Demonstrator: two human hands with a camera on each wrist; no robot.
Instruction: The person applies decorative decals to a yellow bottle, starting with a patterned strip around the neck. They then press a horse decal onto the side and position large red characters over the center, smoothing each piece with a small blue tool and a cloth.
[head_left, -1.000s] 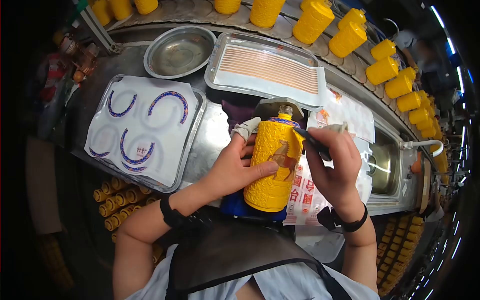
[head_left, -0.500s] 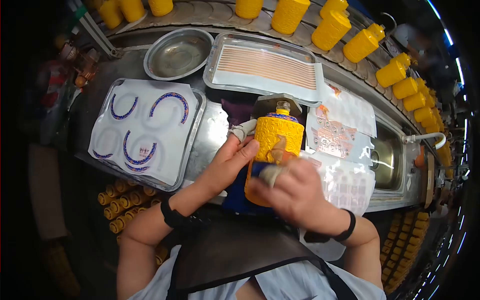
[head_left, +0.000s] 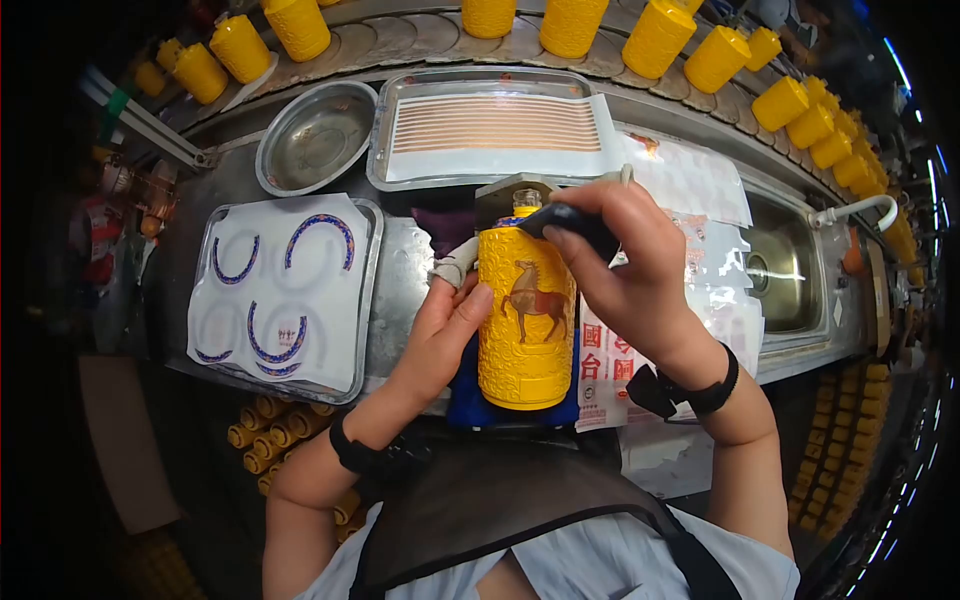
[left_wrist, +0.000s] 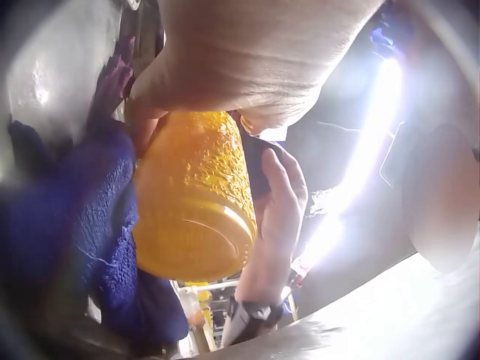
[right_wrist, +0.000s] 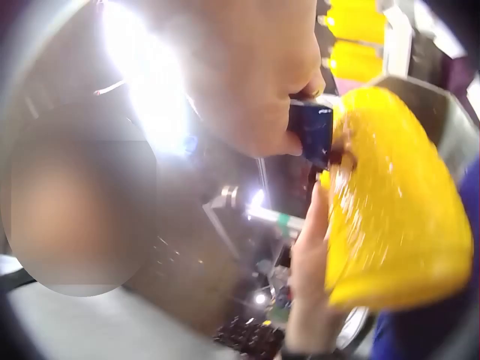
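Observation:
A yellow embossed bottle (head_left: 525, 365) with a clear glass neck (head_left: 526, 200) leans back on a blue cloth (head_left: 470, 395) in front of me. A brown horse picture (head_left: 537, 303) faces me on its front. My left hand (head_left: 437, 335) grips the bottle's left side, thumb at the front edge and fingers behind; light wrapping (head_left: 457, 262) covers a finger. Between thumb and fingers, my right hand (head_left: 635, 270) pinches a dark blue flat scraper (head_left: 580, 228), its edge at the bottle's upper right shoulder. The right wrist view shows the scraper (right_wrist: 313, 131) against the yellow side.
On the left, a tray (head_left: 372, 290) bears a sheet with blue patterned arcs. Behind stand a metal bowl (head_left: 275, 150) and a tray (head_left: 378, 165) with a striped sheet. Printed sheets (head_left: 720, 300) lie right, beside a sink (head_left: 825, 310). Yellow bottles (head_left: 660, 40) line a conveyor behind.
My right hand went from the bottle's upper right down across its lower front, then back up to the shoulder. The horse picture now faces me uncovered. My left hand stays at the bottle's left side.

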